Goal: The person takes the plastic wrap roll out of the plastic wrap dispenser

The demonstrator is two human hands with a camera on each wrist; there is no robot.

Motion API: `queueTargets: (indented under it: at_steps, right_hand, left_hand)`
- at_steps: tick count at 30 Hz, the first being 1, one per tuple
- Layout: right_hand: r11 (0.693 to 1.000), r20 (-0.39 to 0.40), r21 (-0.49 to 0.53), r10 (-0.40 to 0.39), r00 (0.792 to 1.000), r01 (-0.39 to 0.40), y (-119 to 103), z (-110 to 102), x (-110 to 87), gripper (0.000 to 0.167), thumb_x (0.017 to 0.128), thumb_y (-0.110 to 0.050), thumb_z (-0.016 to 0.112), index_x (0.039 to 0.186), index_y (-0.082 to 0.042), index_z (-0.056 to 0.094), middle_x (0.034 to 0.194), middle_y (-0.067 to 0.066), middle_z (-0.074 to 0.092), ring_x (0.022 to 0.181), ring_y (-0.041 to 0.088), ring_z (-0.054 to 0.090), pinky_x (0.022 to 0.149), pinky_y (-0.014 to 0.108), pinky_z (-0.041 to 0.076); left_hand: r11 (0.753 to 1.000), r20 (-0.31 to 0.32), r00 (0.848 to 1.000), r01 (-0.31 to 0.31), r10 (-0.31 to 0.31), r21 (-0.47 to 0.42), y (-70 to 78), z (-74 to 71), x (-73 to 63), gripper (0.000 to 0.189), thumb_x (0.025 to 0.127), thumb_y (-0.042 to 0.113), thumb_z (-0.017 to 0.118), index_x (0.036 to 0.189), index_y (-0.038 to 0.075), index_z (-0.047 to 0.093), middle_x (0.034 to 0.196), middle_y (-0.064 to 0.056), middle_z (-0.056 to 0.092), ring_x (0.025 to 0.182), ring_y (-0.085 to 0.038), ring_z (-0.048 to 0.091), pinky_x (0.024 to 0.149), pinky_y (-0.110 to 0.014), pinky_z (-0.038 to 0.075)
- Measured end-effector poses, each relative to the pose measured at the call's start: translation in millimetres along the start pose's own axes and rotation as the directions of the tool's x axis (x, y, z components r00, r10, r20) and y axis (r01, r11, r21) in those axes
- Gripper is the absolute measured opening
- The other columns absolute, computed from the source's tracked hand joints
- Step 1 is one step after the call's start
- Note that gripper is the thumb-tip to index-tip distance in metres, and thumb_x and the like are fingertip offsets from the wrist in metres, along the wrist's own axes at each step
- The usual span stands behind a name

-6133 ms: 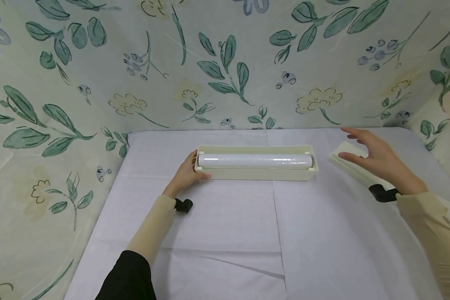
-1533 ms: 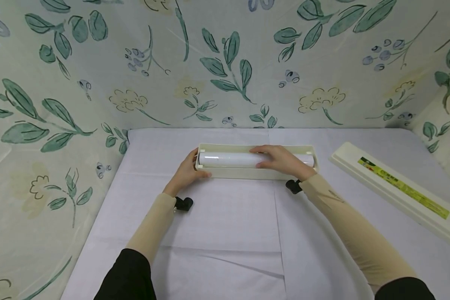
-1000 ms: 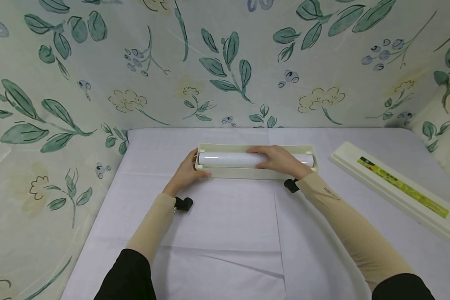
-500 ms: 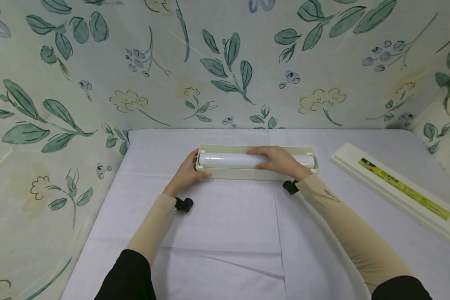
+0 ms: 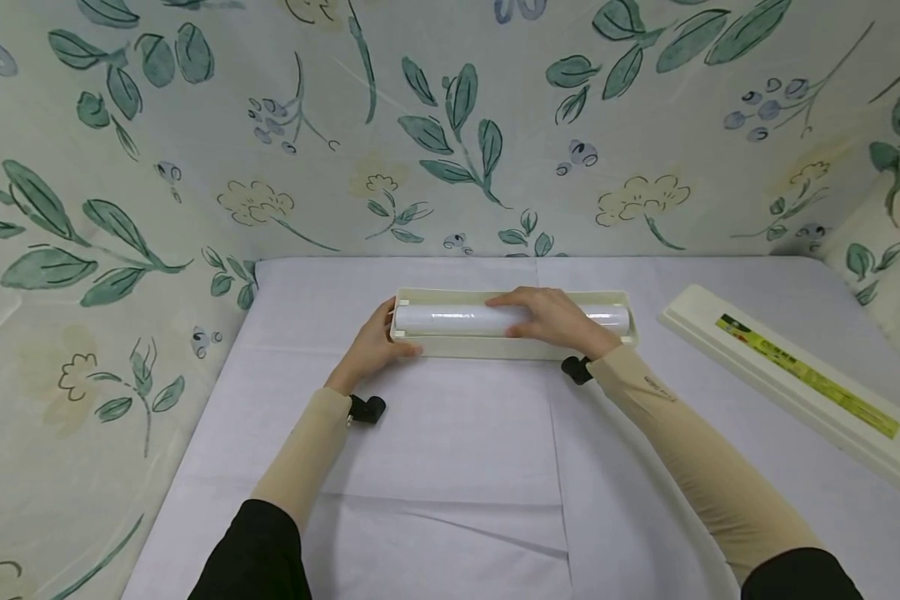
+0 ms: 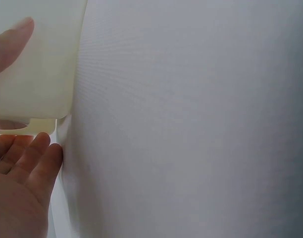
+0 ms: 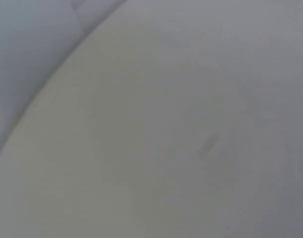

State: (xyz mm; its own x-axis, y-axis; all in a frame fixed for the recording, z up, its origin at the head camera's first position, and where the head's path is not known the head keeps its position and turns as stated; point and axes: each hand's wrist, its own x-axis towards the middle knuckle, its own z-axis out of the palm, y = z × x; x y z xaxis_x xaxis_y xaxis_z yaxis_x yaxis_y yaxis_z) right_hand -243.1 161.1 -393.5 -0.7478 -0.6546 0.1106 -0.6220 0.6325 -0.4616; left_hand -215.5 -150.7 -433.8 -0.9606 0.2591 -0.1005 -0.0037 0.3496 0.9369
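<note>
A long cream box (image 5: 480, 347) lies open-topped on the table in the head view. Inside it rests a shiny white roll of cling film (image 5: 450, 317). My left hand (image 5: 371, 343) holds the box's left end; in the left wrist view its thumb (image 6: 15, 42) lies along the box wall (image 6: 37, 84) and the fingers are round the end. My right hand (image 5: 558, 321) grips the roll right of its middle, fingers at the far side and thumb at the near side. The hand covers part of the roll. A blurred cream surface (image 7: 131, 139) fills most of the right wrist view.
A cream lid (image 5: 780, 379) with a yellow-green label (image 5: 810, 377) lies slanted on the right of the table. White cloth (image 5: 450, 450) with creases covers the table. Behind and at the left hangs a floral curtain (image 5: 330, 167).
Since the earliest frame my right hand has come from the lid to the roll and taken hold of it. Lately the hand and roll have shifted slightly left. The left hand stays put.
</note>
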Motion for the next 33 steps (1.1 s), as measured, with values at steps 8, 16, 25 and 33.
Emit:
queueTargets:
  at_steps: [8, 16, 25, 33]
  right_hand:
    - [0.999, 0.080, 0.032, 0.018, 0.997, -0.020, -6, -5, 4.1, 0.057, 0.084, -0.017, 0.074, 0.138, -0.017, 0.054, 0.136, 0.007, 0.054, 0.114, 0.027, 0.055, 0.098, 0.047, 0.042]
    - [0.998, 0.077, 0.056, 0.021, 0.997, -0.026, -13, -15, 2.4, 0.057, 0.084, -0.016, 0.074, 0.137, -0.016, 0.054, 0.137, 0.007, 0.053, 0.123, 0.031, 0.049, 0.102, 0.048, 0.037]
    - [0.996, 0.043, 0.084, 0.018, 0.999, -0.021, -15, -20, -2.5, 0.055, 0.085, -0.013, 0.074, 0.137, -0.016, 0.055, 0.136, 0.007, 0.054, 0.124, 0.028, 0.049, 0.101, 0.047, 0.038]
    - [0.997, -0.018, 0.072, -0.001, 1.000, 0.003, -16, -26, -12.4, 0.055, 0.084, -0.014, 0.074, 0.136, -0.020, 0.056, 0.133, 0.006, 0.057, 0.123, 0.026, 0.050, 0.099, 0.047, 0.040]
  left_hand:
    - [1.000, -0.020, 1.000, -0.008, 0.008, 0.021, -15.8, -0.2, 7.5, 0.104, 0.073, 0.008, 0.084, 0.152, 0.008, 0.017, 0.146, -0.014, 0.035, 0.129, -0.031, 0.040, 0.103, -0.042, 0.038]
    - [1.000, -0.003, 1.000, -0.002, 0.002, 0.010, -16.3, -1.8, 8.6, 0.104, 0.073, 0.010, 0.084, 0.153, 0.010, 0.017, 0.145, -0.015, 0.036, 0.128, -0.031, 0.041, 0.103, -0.042, 0.038]
    - [1.000, 0.014, 1.000, 0.006, -0.006, 0.020, 17.1, -1.9, -10.5, 0.098, 0.076, 0.004, 0.079, 0.151, 0.001, 0.017, 0.146, -0.022, 0.033, 0.132, -0.037, 0.036, 0.105, -0.045, 0.035]
    - [1.000, 0.018, 1.000, -0.004, 0.004, 0.024, 22.8, -0.9, -14.2, 0.097, 0.077, 0.003, 0.079, 0.151, 0.000, 0.016, 0.148, -0.022, 0.031, 0.132, -0.037, 0.035, 0.105, -0.045, 0.034]
